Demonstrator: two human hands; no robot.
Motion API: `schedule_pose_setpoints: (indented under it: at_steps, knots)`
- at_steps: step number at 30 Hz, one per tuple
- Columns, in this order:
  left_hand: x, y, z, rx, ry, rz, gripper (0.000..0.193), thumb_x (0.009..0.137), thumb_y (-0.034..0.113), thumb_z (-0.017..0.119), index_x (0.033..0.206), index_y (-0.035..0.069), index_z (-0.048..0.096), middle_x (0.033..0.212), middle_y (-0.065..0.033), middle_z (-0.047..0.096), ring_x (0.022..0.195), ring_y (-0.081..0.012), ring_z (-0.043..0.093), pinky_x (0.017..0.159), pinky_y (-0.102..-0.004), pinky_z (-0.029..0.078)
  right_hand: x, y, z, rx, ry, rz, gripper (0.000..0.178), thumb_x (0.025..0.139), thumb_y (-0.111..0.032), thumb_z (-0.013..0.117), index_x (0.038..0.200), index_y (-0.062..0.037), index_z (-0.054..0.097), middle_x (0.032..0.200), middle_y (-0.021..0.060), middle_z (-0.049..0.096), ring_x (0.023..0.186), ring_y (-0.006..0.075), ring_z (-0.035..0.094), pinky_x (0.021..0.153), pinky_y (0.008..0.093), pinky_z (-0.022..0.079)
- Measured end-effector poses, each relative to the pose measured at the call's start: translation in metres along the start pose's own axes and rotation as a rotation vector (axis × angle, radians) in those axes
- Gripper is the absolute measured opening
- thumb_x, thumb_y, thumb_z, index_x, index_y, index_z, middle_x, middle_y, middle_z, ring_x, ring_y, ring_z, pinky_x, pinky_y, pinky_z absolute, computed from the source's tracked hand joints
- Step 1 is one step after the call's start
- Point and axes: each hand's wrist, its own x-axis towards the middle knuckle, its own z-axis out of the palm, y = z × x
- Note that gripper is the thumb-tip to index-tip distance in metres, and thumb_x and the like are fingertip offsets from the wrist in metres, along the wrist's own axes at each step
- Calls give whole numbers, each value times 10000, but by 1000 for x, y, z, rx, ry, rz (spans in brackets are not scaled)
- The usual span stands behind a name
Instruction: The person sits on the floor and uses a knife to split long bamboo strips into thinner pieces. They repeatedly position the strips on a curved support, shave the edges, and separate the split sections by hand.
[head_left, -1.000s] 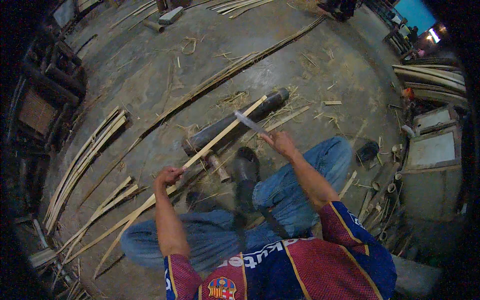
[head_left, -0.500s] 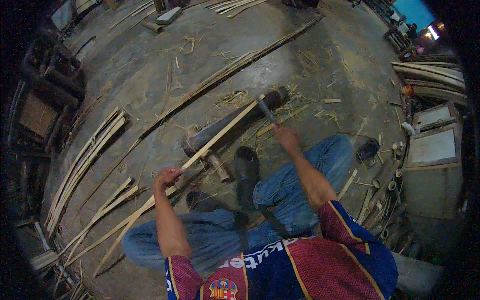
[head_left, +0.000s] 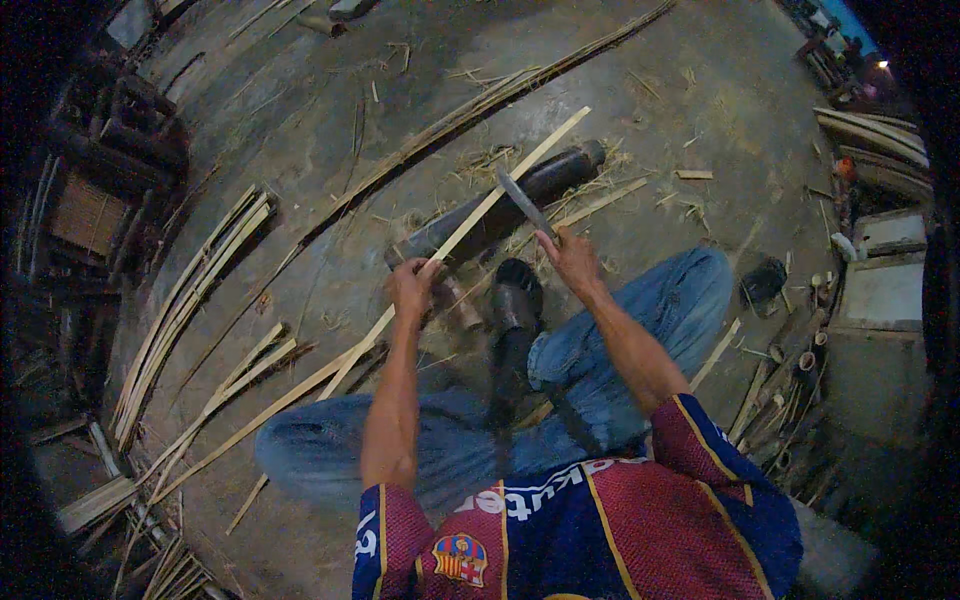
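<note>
My left hand point(head_left: 411, 284) is closed on a long pale bamboo strip point(head_left: 470, 222). The strip slants up to the right across a dark log point(head_left: 545, 187) on the floor, its far end sticking out past the log and its near part running back toward my left knee. In my right hand point(head_left: 573, 259) is a knife point(head_left: 522, 198), gripped by its handle. The blade points up and left, its tip at the strip over the log. Beneath the left hand a short wooden piece point(head_left: 462, 308) rests against the log, partly hidden.
Bundled bamboo strips point(head_left: 190, 310) lie at the left, with more loose strips point(head_left: 240, 385) nearer. Beyond the log stretches a long thin bundle point(head_left: 450, 125). Shavings point(head_left: 620, 160) litter the floor. Cut bamboo tubes point(head_left: 806, 361) and a white-panelled frame point(head_left: 880, 290) stand at the right.
My left hand has moved up and right along with the strip, pushing its far end beyond the log. The knife now sits lower along the strip, away from its end. The view has shifted slightly.
</note>
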Motion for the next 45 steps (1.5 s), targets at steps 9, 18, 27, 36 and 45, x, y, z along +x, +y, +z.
schedule_pose_setpoints:
  at_steps: [9, 18, 27, 36, 45]
  knots:
    - [5, -75, -96, 189, -628, -542, 345, 724, 448, 785, 761, 110, 727, 566, 0, 521, 515, -113, 449, 479, -303, 357, 36, 40, 14, 139, 92, 125, 612, 904, -554, 487, 966, 41, 611, 869, 283, 625, 870, 463, 593, 753, 500, 464]
    - [14, -31, -47, -138, -425, -33, 359, 853, 401, 673, 997, 74, 700, 780, -32, 667, 667, -146, 583, 633, -297, 472, 9, 11, 31, 18, -49, -316, 593, 933, -531, 439, 919, 29, 634, 864, 290, 627, 813, 462, 596, 740, 520, 458]
    - [7, -12, -26, 199, -180, 85, 397, 894, 447, 555, 983, 94, 713, 839, -178, 672, 778, -369, 629, 698, -438, 472, -38, -47, 39, 36, -358, -428, 565, 886, -559, 517, 862, -8, 636, 754, 252, 624, 775, 419, 621, 643, 512, 480]
    - [1, 8, -37, 175, -200, 15, 440, 905, 487, 521, 950, 95, 718, 797, -171, 663, 778, -355, 629, 721, -437, 458, -10, -22, 17, 6, -289, -302, 641, 850, -624, 525, 806, 5, 639, 734, 239, 623, 717, 409, 620, 647, 504, 487]
    - [0, -3, -55, 235, -260, 23, 465, 885, 524, 554, 979, 100, 721, 917, -165, 692, 816, -298, 662, 747, -404, 490, 19, 0, 18, -38, -181, -346, 632, 851, -609, 538, 815, 7, 672, 720, 237, 639, 703, 392, 638, 654, 473, 496]
